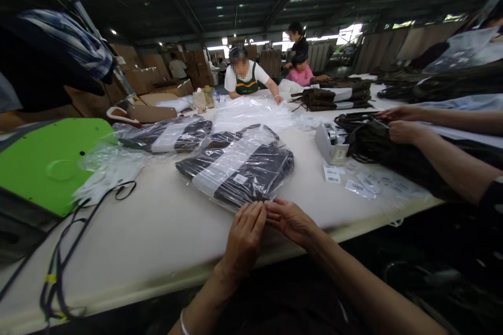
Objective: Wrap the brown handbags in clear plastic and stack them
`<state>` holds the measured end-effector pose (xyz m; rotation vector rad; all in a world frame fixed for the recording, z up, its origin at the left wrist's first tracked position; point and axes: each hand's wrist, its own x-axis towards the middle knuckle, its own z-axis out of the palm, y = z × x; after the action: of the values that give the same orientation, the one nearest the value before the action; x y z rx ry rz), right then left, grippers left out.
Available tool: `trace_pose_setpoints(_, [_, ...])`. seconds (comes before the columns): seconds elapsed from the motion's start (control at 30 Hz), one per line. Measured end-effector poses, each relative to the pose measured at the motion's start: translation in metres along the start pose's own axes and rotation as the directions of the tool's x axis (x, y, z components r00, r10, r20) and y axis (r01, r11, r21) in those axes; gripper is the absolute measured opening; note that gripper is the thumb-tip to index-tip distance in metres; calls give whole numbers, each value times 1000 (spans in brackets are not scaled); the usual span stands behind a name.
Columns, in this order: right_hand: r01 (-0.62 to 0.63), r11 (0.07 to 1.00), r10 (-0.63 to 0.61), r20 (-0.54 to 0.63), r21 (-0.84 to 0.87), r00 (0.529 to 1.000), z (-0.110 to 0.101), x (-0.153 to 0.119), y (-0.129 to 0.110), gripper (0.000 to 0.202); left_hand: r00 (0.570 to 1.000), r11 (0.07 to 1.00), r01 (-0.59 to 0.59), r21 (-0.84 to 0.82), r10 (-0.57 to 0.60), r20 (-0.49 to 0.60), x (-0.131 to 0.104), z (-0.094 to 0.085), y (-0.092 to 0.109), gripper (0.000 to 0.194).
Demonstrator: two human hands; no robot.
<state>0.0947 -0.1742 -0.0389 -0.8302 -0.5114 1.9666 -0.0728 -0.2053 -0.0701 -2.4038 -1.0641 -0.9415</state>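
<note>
In front of me on the table lies a folded dark garment in a clear plastic bag (259,165), with a white paper band across it and a small barcode label (240,179). My left hand (247,230) is closed at the bag's near edge, fingers pinched together on the plastic. Right beside it, my right hand (288,220) pinches the same edge between thumb and fingers. The hands nearly touch each other. What exactly lies between the fingertips is hidden.
Another bagged garment (173,135) lies behind to the left, near a green machine (58,159) and black cords (63,267). A tape dispenser (330,142) and labels (333,174) are at right, where a co-worker's hands (406,123) hold dark garments. Clear bags (251,112) lie beyond.
</note>
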Motion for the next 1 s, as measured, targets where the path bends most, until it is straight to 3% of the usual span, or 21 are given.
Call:
trace_pose_setpoints(0.13, [-4,1000,4,-95,-1,995,1,7,10,46,993,999,32,44,-37,112,-20,-4,14,64])
trace_pose_setpoints(0.23, [22,998,-30,-119,-67,992,3,9,14,42,983,993,100,-62,-89,159,-26,-12,19,67])
trace_pose_setpoints(0.3, [52,991,-67,-118,-124,991,5,10,12,42,962,943,253,-215,-222,156,-28,-18,19,59])
trace_pose_setpoints(0.33, [59,988,-76,-117,-146,990,5,10,11,43,923,869,385,-311,-352,158,-29,-21,19,50])
trace_pose_setpoints(0.37, [57,986,-77,-118,-160,990,6,10,9,44,842,737,535,-414,-503,193,-29,-24,18,39])
trace_pose_setpoints(0.43, [39,983,-63,-129,-177,990,8,10,6,46,577,301,752,-587,-731,365,-27,-28,14,29])
trace_pose_setpoints(0.47, [32,982,-59,-141,-186,988,8,10,5,46,449,51,768,-638,-754,480,-24,-29,11,33])
trace_pose_setpoints(0.5, [32,980,-62,-149,-196,987,8,10,5,46,365,-178,728,-662,-716,594,-20,-30,8,40])
trace_pose_setpoints(0.53, [44,976,-77,-151,-212,985,9,10,4,47,331,-366,656,-660,-646,688,-15,-30,6,45])
trace_pose_setpoints(0.6, [76,962,-113,-125,-263,986,8,10,5,48,337,-612,503,-611,-512,790,-2,-30,2,50])
trace_pose_setpoints(0.67, [114,938,-147,-80,-326,986,5,10,6,51,339,-739,411,-534,-420,842,12,-26,2,48])
trace_pose_setpoints(0.73, [151,907,-185,-50,-393,982,-1,13,7,56,316,-785,346,-514,-419,851,23,-19,5,45])
trace_pose_setpoints(0.83, [214,863,-249,-15,-458,969,-10,21,10,60,301,-780,289,-554,-475,826,33,-8,9,40])
trace_pose_setpoints(0.93, [229,859,-261,-7,-458,965,-12,25,10,65,294,-791,273,-548,-473,830,36,-3,9,36])
trace_pose_setpoints(1.0, [216,873,-248,-18,-437,969,-9,23,8,66,264,-800,280,-531,-467,844,37,-3,7,34])
